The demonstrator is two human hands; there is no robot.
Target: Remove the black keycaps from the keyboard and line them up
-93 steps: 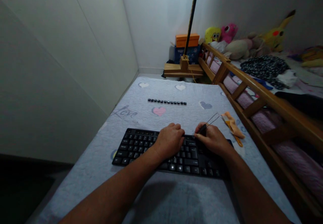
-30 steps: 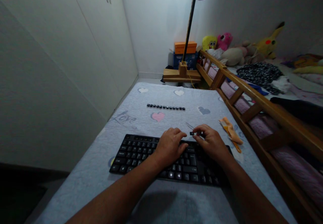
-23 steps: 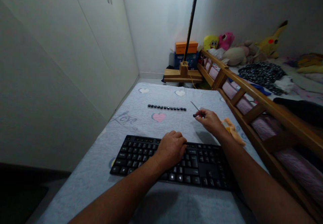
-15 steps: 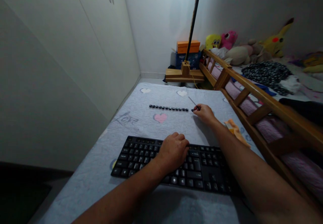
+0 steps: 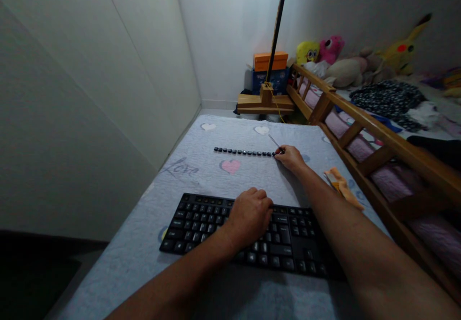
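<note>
Your right hand (image 5: 286,155) pinches a keycap (image 5: 274,154) and wire puller (image 5: 276,143); your left hand (image 5: 251,215), grip unclear, rests on the keyboard (image 5: 281,235).

A head-worn camera looks forward and down from above and behind the left hand (image 5: 249,217) and farther right hand (image 5: 290,158). Its wide view takes in a wardrobe (image 5: 118,94) left of them, a wooden bed rail (image 5: 378,125) right and the wall (image 5: 223,36) beyond.

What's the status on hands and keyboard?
Left hand on keyboard. Right hand at right end of keycap row, holding thin tool. Right forearm hides keyboard's right end.
</note>
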